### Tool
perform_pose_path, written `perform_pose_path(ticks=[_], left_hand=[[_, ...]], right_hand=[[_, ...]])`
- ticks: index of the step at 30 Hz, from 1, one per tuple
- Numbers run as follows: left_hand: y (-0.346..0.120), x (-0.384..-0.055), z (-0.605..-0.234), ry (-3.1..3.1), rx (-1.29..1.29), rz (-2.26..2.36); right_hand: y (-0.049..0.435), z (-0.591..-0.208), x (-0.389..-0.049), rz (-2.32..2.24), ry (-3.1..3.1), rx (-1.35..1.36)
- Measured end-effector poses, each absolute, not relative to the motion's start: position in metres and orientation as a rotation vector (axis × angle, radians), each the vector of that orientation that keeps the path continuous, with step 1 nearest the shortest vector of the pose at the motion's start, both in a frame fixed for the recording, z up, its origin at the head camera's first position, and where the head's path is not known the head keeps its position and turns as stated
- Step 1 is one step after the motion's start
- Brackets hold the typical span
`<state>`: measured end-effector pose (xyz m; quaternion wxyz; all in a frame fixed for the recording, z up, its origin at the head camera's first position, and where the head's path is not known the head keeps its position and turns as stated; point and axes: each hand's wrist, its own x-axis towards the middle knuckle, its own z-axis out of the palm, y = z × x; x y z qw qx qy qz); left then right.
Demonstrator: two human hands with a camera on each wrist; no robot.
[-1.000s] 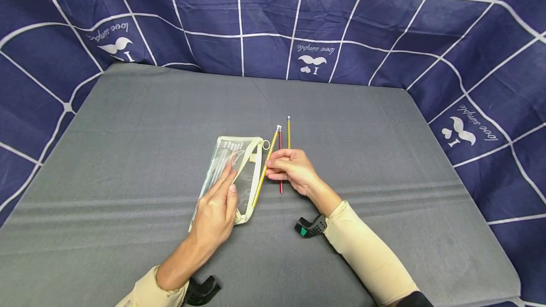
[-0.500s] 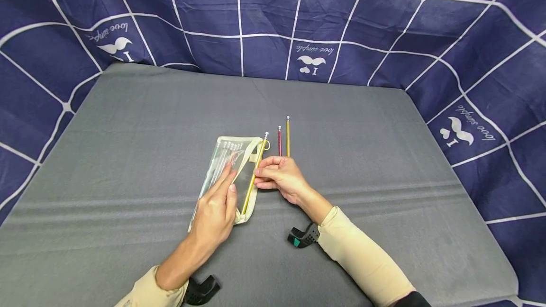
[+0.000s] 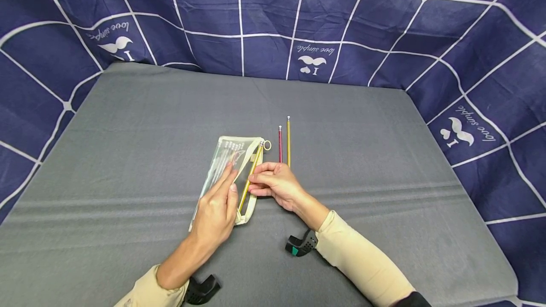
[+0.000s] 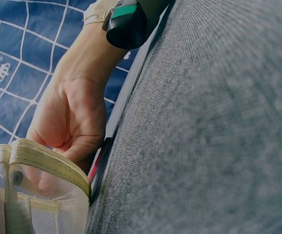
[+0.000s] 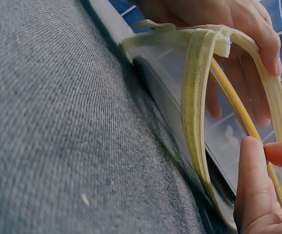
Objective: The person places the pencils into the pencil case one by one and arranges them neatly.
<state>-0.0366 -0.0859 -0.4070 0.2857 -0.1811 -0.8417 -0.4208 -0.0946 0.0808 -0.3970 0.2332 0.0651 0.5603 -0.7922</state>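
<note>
A clear pencil case point(image 3: 217, 155) with cream zip edging lies on the table, its zipped side gaping. Several pencils show through its clear panel. My left hand point(image 3: 215, 210) holds the upper zip edge, thumb at the edging and fingers stretched along the panel. Between thumb and fingers, my right hand point(image 3: 277, 184) pinches a yellow pencil point(image 3: 244, 196), which lies lengthwise within the gaping mouth. In the right wrist view the yellow pencil point(image 5: 233, 100) slants between the two zip edges. The left wrist view shows the mesh end of the pencil case point(image 4: 48, 165) before the right hand.
A red pencil point(image 3: 280, 143) and another yellow pencil point(image 3: 288, 139) lie side by side right of the case, their near ends hidden by the right hand. A grey cloth covers the table point(image 3: 384, 155). Blue checked curtains point(image 3: 273, 8) hang behind and at the sides.
My right hand has carried the yellow pencil leftward and nearer, from beside the red pencil into the mouth of the pencil case. My left hand has stayed in place.
</note>
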Motion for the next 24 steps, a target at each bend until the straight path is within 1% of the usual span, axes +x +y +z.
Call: perform_pose_path(ticks=[11, 24], left_hand=[[-0.0854, -0.0373, -0.4077, -2.215, -0.496, -1.124], [-0.0854, -0.0362, -0.4064, -2.246, -0.453, -1.121]], right_hand=[[0.0791, -0.3967, -0.095, -2.143, 1.551, 0.235], [0.0766, -0.3965, -0.0934, -2.139, 1.547, 0.226]])
